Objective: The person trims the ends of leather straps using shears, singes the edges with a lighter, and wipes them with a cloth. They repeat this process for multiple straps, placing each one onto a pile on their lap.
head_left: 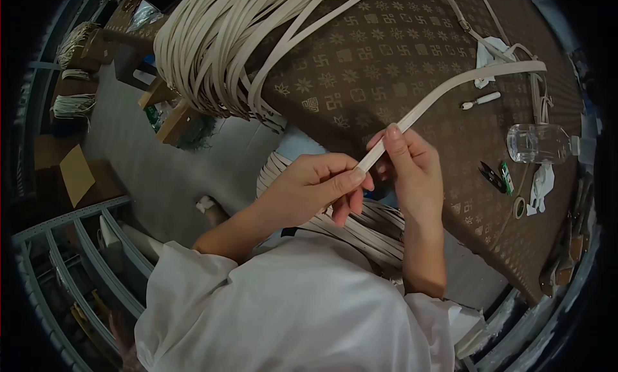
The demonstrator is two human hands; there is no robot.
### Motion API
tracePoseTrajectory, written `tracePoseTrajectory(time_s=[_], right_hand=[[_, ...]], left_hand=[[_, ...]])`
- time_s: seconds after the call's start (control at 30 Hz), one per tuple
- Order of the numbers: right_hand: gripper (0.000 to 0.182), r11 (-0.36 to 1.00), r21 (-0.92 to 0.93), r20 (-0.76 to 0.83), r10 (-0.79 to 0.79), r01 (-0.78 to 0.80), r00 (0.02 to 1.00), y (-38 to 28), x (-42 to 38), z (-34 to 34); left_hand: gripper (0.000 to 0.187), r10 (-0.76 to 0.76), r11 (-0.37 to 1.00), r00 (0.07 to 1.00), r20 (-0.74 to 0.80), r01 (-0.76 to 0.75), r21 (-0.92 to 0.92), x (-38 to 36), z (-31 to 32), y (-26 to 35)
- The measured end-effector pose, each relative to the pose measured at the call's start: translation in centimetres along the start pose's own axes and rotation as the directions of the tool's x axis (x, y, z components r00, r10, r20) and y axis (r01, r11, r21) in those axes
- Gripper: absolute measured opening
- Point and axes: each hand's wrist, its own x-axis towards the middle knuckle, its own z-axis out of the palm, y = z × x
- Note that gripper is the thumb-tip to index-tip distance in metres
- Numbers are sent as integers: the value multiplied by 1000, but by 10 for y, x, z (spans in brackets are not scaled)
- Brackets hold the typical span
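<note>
A pale beige strap (444, 87) runs from my hands up and to the right over the patterned brown cloth. My left hand (315, 186) pinches its lower end between thumb and fingers. Just above and to the right, my right hand (409, 162) grips the same strap, thumb on top. A large bundle of similar straps (212, 47) hangs over the table's edge at the upper left. More straps (367, 233) lie across my lap, beneath my hands.
The brown-clothed table (360, 69) holds a clear bottle (539, 144), a small white-handled tool (483, 100), black snips (492, 176), a tape roll (519, 208) and crumpled white tissue (542, 185). Cardboard boxes and a metal rack (84, 243) stand at the left.
</note>
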Motion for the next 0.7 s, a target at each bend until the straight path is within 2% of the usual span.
tracePoseTrajectory(time_s=[0.07, 0.17, 0.4, 0.6, 0.7], right_hand=[[31, 998, 42, -97, -37, 41, 995, -1, 4, -7], [31, 989, 132, -111, -59, 74, 992, -1, 6, -19], [30, 991, 134, -120, -11, 27, 993, 3, 2, -9], [35, 999, 3, -175, -39, 40, 984, 0, -5, -2], [33, 992, -95, -184, -100, 83, 978, 4, -3, -1]], left_hand=[[19, 26, 996, 997, 77, -32, 78, -1, -1, -2], [19, -4, 994, 994, 109, -8, 109, -8, -5, -2], [19, -86, 996, 987, 136, 85, 8, -18, -3, -1], [18, -30, 999, 989, 146, 32, -13, -18, 2, -6], [16, -28, 996, 995, 99, 20, 85, -16, 5, -5]])
